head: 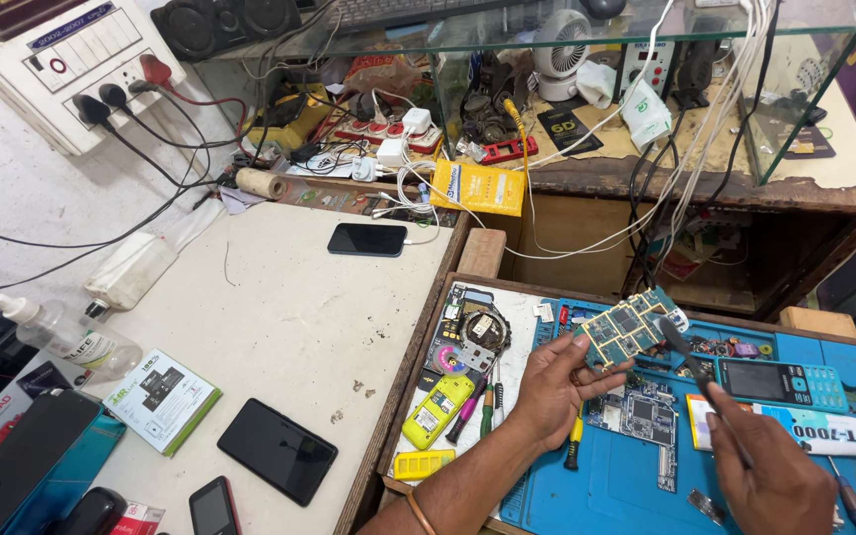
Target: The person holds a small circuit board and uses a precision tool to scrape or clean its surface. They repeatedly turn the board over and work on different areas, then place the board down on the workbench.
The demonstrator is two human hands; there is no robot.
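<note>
My left hand (552, 386) holds up a green phone circuit board (629, 328) by its lower left edge, over a blue work mat (596, 485). My right hand (770, 466) grips dark tweezers (691, 362), whose tip touches the board's right end. Below the raised board a second bare circuit board (643, 416) lies on the mat. A white glue tube (829, 433) and a keypad phone front (780, 381) rest just right of the tweezers.
A yellow phone battery (438, 411), screwdrivers (482, 406) and phone parts lie in the tray's left part. On the pale table sit three dark phones (369, 239) (277, 451) (213, 507), a small box (162, 398) and a spray bottle (71, 337). Cables and chargers crowd the back shelf.
</note>
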